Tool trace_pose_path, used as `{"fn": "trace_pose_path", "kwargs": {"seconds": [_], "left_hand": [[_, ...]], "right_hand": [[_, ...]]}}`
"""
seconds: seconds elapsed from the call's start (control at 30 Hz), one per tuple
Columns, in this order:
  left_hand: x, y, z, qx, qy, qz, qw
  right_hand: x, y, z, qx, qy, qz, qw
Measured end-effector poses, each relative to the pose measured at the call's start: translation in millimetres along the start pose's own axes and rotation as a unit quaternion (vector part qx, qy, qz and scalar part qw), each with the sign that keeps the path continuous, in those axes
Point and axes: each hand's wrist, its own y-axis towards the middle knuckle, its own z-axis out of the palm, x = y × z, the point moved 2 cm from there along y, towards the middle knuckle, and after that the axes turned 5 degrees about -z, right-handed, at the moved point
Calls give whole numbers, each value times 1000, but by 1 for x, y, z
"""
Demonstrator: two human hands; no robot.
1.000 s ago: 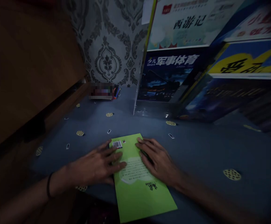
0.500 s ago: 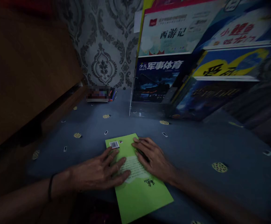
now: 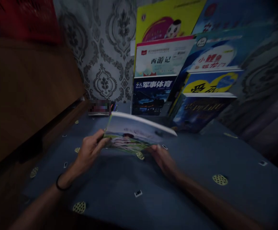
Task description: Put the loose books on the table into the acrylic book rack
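Observation:
A thin paperback book [image 3: 134, 134] is held up off the table, tilted, its illustrated cover facing me and its white page edge along the top. My left hand [image 3: 91, 147] pinches the book's left side, thumb toward me. At its lower right corner, my right hand [image 3: 161, 156] is closed on the book and slightly blurred. A dark band circles the left wrist. Beneath both hands lies the blue-grey tablecloth [image 3: 177, 198] with its pineapple-like and label prints.
Behind stands a display rack of upright books [image 3: 153, 95]. A small pile of books [image 3: 99, 107], partly pixelated, lies at the back left by the patterned wall [image 3: 105, 80]. Brown wooden furniture [image 3: 33, 95] borders the left side, with a red item [image 3: 26, 19] above it.
The book, lying green side up under both flat hands, has been lifted and turned so an illustrated cover shows. Both hands now grip it. The view has tilted up.

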Motion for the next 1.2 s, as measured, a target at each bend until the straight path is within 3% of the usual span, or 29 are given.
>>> {"fn": "trace_pose_path", "kwargs": {"seconds": [0.1, 0.2, 0.27, 0.33, 0.47, 0.6, 0.73, 0.8, 0.9, 0.97, 1.07, 1.2], "left_hand": [[4, 10, 8, 5, -206, -155, 966], [14, 5, 31, 48, -385, -292, 874], [24, -6, 47, 65, -428, -357, 828], [34, -18, 59, 83, -427, -395, 809], [46, -35, 64, 133, -375, -419, 816], [45, -37, 52, 205, -259, -406, 852], [40, -29, 37, 288, -28, -330, 898], [39, -21, 31, 274, 123, -267, 916], [40, -10, 29, 248, 276, -209, 905], [45, -5, 32, 233, 310, -191, 902], [57, -1, 38, 203, 320, -160, 912], [71, -2, 44, 189, 323, -122, 919]], "right_hand": [[8, -2, 4, 1, 48, -3, 999], [16, -1, 6, 4, 93, 27, 995], [15, 1, 6, -3, 113, 57, 992], [9, 2, 6, 2, 132, 92, 987], [-5, 3, 8, 36, 145, 158, 976], [-8, 4, 9, 76, 151, 200, 965], [-8, 5, 7, 100, 149, 222, 958], [-10, 5, 6, 106, 144, 228, 957], [-13, 2, 5, 106, 110, 224, 963], [-14, 1, 3, 91, 53, 198, 975], [-9, 2, -1, 48, -84, 107, 990], [-2, 9, -4, 29, -237, -37, 970]]}}
